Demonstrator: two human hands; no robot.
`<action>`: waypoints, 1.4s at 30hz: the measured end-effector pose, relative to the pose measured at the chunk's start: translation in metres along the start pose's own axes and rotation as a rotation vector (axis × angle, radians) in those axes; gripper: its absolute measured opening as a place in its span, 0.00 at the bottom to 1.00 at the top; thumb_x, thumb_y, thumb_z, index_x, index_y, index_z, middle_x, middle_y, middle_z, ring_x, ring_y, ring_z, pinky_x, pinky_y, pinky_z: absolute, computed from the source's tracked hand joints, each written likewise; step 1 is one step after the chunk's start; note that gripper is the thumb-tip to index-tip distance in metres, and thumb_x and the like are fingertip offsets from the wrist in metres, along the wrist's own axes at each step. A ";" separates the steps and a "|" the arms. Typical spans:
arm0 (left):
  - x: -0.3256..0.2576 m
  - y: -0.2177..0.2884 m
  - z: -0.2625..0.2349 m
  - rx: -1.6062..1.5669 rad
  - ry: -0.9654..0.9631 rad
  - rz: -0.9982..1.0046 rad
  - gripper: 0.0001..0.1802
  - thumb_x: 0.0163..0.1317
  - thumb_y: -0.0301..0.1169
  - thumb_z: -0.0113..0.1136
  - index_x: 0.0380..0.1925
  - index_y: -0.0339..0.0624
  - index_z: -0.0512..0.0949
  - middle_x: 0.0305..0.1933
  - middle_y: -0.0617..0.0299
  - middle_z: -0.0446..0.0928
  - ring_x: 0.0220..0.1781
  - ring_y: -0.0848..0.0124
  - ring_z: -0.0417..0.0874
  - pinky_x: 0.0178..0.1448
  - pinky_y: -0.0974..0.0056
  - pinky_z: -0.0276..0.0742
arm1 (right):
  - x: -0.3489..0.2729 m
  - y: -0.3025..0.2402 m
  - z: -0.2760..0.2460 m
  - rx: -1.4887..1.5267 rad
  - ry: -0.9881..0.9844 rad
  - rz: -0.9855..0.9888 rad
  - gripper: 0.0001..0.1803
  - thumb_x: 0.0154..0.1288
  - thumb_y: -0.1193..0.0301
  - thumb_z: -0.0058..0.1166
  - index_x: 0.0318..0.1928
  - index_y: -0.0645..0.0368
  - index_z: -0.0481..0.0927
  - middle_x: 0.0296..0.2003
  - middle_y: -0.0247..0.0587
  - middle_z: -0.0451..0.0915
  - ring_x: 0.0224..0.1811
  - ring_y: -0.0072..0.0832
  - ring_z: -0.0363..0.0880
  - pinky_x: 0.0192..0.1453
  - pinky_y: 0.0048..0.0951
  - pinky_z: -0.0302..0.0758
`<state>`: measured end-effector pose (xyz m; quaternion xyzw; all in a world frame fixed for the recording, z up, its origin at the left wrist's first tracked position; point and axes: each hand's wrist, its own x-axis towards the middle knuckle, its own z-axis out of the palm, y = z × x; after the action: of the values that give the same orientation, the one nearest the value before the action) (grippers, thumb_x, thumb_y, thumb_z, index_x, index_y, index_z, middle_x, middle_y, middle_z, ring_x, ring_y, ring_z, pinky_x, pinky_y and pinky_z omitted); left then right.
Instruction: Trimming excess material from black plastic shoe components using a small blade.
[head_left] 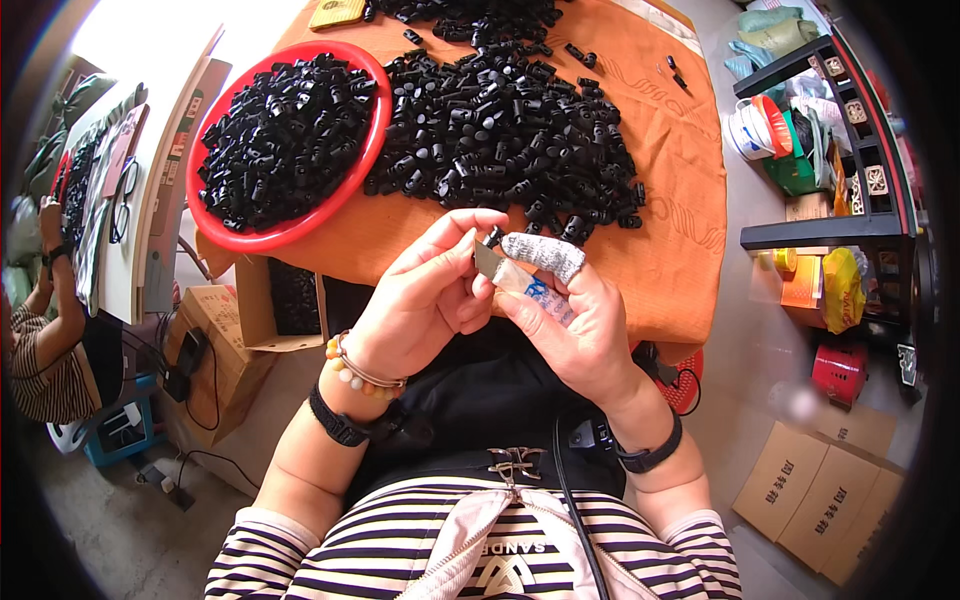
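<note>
Close in front of me, over the near edge of the orange tablecloth (672, 215), my two hands meet. My left hand (425, 285) pinches a small black plastic part (494, 236) between thumb and forefinger. My right hand (590, 335) is closed around a short flat metal blade (488, 262) whose handle is wrapped in clear and white film with blue print. A grey knitted finger sleeve (545, 254) covers my right forefinger, which bears against the black part. The blade's edge lies at the part; the exact contact is too small to make out. Beyond lies a large heap of similar black parts (500, 130).
A red basin (383, 125) full of black parts stands left on the table. Below it is an open cardboard box (262, 310) with dark pieces. A black shelf (800, 235) stands right, above flattened cardboard (820, 495). Another person's arm (62, 300) works at the far left.
</note>
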<state>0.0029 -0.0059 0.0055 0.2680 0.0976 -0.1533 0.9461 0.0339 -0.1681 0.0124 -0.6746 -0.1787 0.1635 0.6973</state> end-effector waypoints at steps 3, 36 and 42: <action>0.000 0.000 -0.001 -0.004 -0.027 -0.002 0.18 0.68 0.32 0.43 0.56 0.41 0.61 0.26 0.70 0.69 0.23 0.85 0.65 0.24 0.76 0.58 | -0.001 0.002 0.001 -0.007 0.004 -0.014 0.18 0.59 0.75 0.56 0.49 0.67 0.73 0.36 0.42 0.80 0.37 0.18 0.77 0.39 0.21 0.75; -0.005 0.004 -0.002 0.018 -0.135 -0.026 0.17 0.67 0.35 0.44 0.53 0.42 0.65 0.26 0.71 0.66 0.23 0.84 0.59 0.25 0.77 0.55 | -0.003 -0.012 -0.001 -0.052 -0.057 -0.042 0.16 0.60 0.77 0.55 0.50 0.65 0.74 0.34 0.35 0.81 0.35 0.13 0.75 0.38 0.18 0.73; -0.005 0.003 -0.003 0.015 -0.121 -0.040 0.16 0.68 0.36 0.45 0.53 0.42 0.65 0.26 0.71 0.65 0.24 0.84 0.60 0.25 0.77 0.54 | -0.003 -0.008 -0.002 -0.069 -0.062 -0.090 0.16 0.61 0.77 0.54 0.50 0.65 0.73 0.35 0.37 0.81 0.37 0.16 0.76 0.40 0.19 0.74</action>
<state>-0.0009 -0.0002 0.0059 0.2631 0.0443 -0.1891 0.9450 0.0321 -0.1713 0.0204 -0.6841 -0.2359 0.1464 0.6745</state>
